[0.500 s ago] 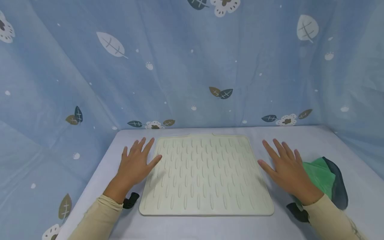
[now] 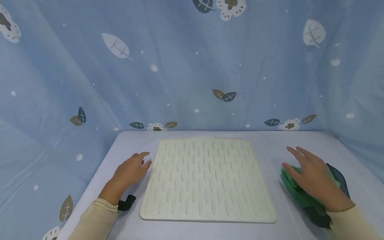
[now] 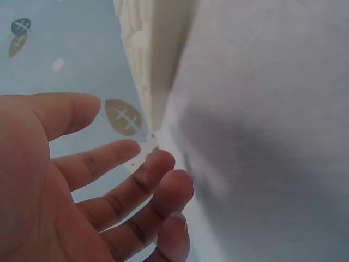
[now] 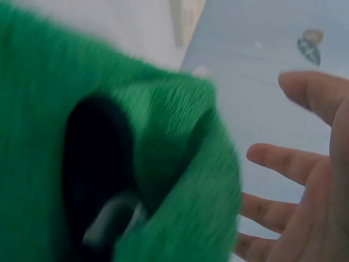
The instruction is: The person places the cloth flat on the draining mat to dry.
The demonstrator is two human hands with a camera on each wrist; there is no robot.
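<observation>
A pale cream mat (image 2: 207, 180) with raised oval ridges lies flat on the white table. Beside its left edge hovers my left hand (image 2: 129, 173), fingers loosely bent and holding nothing; the left wrist view has its palm facing the mat's edge. On the right, my right hand (image 2: 316, 178) is spread over a crumpled green cloth (image 2: 295, 191) with a dark grey part (image 2: 340, 176). In the right wrist view the fuzzy green fabric (image 4: 180, 131) fills the left side, with a dark oval opening, while the fingers stay extended beside it. Much of the cloth is hidden beneath the hand.
The white tablecloth (image 2: 270, 146) surrounds the mat. Behind and to the left hangs a blue curtain (image 2: 180, 73) printed with leaves and flowers. A small black device (image 2: 127, 203) is worn at the left wrist.
My right hand has moved right, away from the mat and over the green cloth. My left hand has drawn slightly back from the mat, its fingers bending from a spread pose.
</observation>
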